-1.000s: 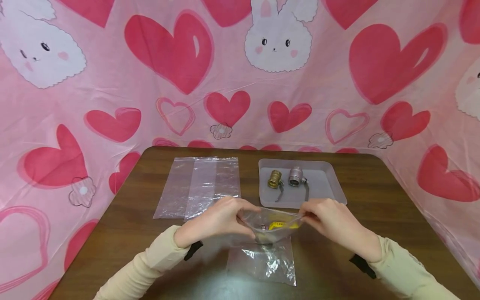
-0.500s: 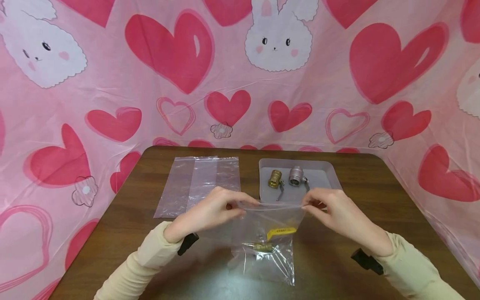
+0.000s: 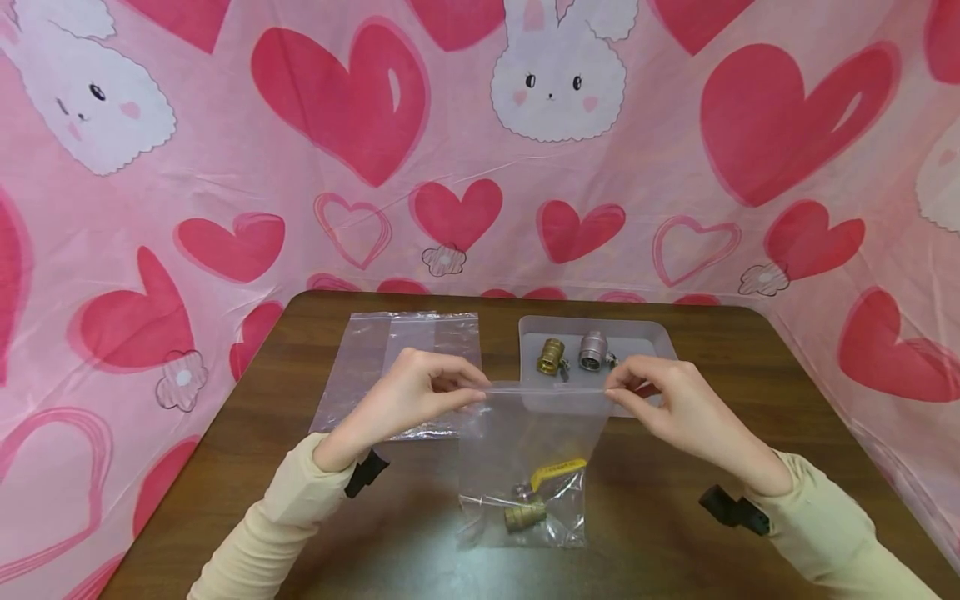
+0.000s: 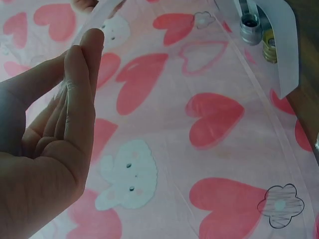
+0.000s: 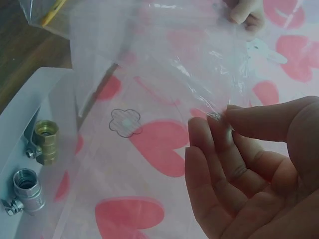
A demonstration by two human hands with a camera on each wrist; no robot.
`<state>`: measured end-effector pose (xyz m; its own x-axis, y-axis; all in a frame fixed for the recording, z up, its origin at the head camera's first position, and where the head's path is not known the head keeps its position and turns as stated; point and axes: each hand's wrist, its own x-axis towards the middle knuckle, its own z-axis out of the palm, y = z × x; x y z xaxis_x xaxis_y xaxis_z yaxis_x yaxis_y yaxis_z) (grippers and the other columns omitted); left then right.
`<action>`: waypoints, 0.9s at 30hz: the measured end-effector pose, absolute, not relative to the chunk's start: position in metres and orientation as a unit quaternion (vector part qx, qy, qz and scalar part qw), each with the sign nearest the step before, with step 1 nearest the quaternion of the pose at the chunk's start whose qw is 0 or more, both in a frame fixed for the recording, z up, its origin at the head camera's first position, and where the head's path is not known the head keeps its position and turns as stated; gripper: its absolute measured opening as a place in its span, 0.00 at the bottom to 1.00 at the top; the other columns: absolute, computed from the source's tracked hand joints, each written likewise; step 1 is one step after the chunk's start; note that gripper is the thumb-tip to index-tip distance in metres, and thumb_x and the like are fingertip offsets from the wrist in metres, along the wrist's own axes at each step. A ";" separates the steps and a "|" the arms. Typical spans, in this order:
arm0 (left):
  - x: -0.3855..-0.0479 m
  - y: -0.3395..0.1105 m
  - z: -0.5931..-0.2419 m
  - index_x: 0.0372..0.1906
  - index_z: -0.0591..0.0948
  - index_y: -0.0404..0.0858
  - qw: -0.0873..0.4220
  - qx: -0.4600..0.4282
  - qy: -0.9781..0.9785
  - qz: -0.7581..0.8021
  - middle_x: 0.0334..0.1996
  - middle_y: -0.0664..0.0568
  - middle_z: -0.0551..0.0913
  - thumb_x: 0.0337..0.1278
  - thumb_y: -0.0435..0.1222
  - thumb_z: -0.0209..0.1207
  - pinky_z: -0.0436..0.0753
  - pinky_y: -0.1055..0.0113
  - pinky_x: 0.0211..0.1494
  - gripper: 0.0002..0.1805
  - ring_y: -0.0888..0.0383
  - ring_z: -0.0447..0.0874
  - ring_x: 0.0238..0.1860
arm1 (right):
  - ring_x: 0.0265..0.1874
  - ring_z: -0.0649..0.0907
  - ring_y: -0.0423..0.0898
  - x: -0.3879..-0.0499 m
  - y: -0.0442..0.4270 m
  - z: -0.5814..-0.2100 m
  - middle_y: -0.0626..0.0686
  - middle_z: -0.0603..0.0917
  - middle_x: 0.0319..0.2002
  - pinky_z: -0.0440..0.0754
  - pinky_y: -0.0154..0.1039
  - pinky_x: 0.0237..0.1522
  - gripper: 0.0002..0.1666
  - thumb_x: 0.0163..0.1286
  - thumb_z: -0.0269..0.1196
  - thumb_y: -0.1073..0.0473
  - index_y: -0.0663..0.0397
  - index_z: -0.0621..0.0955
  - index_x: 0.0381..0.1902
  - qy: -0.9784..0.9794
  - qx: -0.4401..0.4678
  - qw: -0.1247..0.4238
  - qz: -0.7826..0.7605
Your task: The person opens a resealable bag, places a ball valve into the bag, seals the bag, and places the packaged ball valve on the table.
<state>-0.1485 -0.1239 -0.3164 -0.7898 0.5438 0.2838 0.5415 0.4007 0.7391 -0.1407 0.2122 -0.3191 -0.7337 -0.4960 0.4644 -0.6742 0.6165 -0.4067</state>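
A clear zip bag (image 3: 517, 442) hangs by its top edge between both hands, upright in the head view. My left hand (image 3: 420, 392) pinches the top left corner between thumb and fingers. The top right corner is pinched by my right hand (image 3: 671, 400); the right wrist view shows thumb and fingertips meeting on the film. Low in the bag lies a brass ball valve (image 3: 525, 517) with a yellow lever handle (image 3: 558, 472). In the left wrist view, the left thumb and fingers meet on the bag's edge (image 4: 97, 15).
Behind the bag stands a translucent tray (image 3: 645, 329) holding a brass valve (image 3: 551, 356) and a silver valve (image 3: 593, 351). Flat clear bags (image 3: 367, 350) lie at the back left of the wooden table (image 3: 262, 400). A pink curtain with hearts hangs behind.
The bag's mouth, spread wide a second ago, is now drawn flat and straight. Both hands have risen, lifting the top edge, and the valve hangs lower in the bag.
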 end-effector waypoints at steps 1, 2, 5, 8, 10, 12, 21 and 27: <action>-0.149 -0.125 -0.316 0.39 0.89 0.44 -0.005 0.318 0.838 0.443 0.31 0.54 0.90 0.53 0.35 0.70 0.85 0.72 0.35 0.07 0.65 0.87 0.28 | 0.28 0.81 0.28 -0.141 0.212 -0.318 0.38 0.85 0.27 0.83 0.29 0.31 0.14 0.56 0.72 0.69 0.43 0.82 0.31 -0.886 0.328 0.154 0.289; -0.150 -0.125 -0.316 0.38 0.89 0.44 -0.010 0.312 0.839 0.445 0.30 0.54 0.90 0.53 0.35 0.71 0.85 0.72 0.35 0.07 0.65 0.86 0.27 | 0.28 0.81 0.28 -0.140 0.212 -0.317 0.38 0.85 0.27 0.83 0.30 0.31 0.14 0.56 0.73 0.69 0.43 0.82 0.31 -0.886 0.325 0.153 0.291; -0.153 -0.127 -0.316 0.35 0.89 0.44 -0.022 0.292 0.843 0.450 0.27 0.53 0.89 0.52 0.36 0.71 0.84 0.72 0.35 0.04 0.65 0.85 0.26 | 0.28 0.81 0.28 -0.139 0.212 -0.314 0.38 0.85 0.28 0.83 0.30 0.32 0.14 0.56 0.73 0.68 0.41 0.83 0.31 -0.889 0.317 0.148 0.297; -0.155 -0.129 -0.316 0.33 0.89 0.44 -0.022 0.272 0.850 0.450 0.27 0.51 0.89 0.53 0.36 0.71 0.83 0.72 0.36 0.03 0.60 0.86 0.27 | 0.28 0.81 0.28 -0.138 0.213 -0.312 0.37 0.85 0.27 0.83 0.30 0.32 0.14 0.56 0.73 0.66 0.40 0.83 0.31 -0.892 0.308 0.149 0.296; -0.156 -0.130 -0.317 0.34 0.89 0.44 -0.019 0.263 0.855 0.447 0.27 0.51 0.89 0.54 0.36 0.70 0.83 0.72 0.36 0.03 0.57 0.86 0.28 | 0.28 0.81 0.28 -0.138 0.214 -0.311 0.36 0.85 0.27 0.83 0.30 0.32 0.13 0.56 0.74 0.64 0.39 0.83 0.31 -0.894 0.301 0.151 0.297; -0.157 -0.131 -0.317 0.34 0.89 0.44 -0.018 0.260 0.856 0.446 0.28 0.51 0.89 0.54 0.35 0.70 0.83 0.72 0.36 0.03 0.57 0.86 0.29 | 0.28 0.81 0.28 -0.137 0.215 -0.310 0.35 0.85 0.27 0.83 0.30 0.31 0.13 0.55 0.74 0.63 0.37 0.84 0.30 -0.895 0.293 0.155 0.298; -0.159 -0.129 -0.319 0.36 0.87 0.44 -0.049 0.271 0.846 0.456 0.27 0.55 0.87 0.55 0.34 0.69 0.81 0.73 0.34 0.04 0.63 0.82 0.28 | 0.27 0.80 0.29 -0.132 0.219 -0.305 0.38 0.85 0.27 0.78 0.24 0.26 0.14 0.54 0.75 0.64 0.38 0.85 0.30 -0.894 0.270 0.160 0.319; -0.156 -0.127 -0.315 0.36 0.86 0.44 -0.056 0.277 0.840 0.463 0.28 0.51 0.86 0.55 0.33 0.69 0.78 0.73 0.31 0.04 0.62 0.79 0.27 | 0.28 0.79 0.29 -0.126 0.218 -0.300 0.37 0.85 0.27 0.74 0.24 0.25 0.14 0.54 0.75 0.65 0.37 0.84 0.30 -0.891 0.278 0.176 0.313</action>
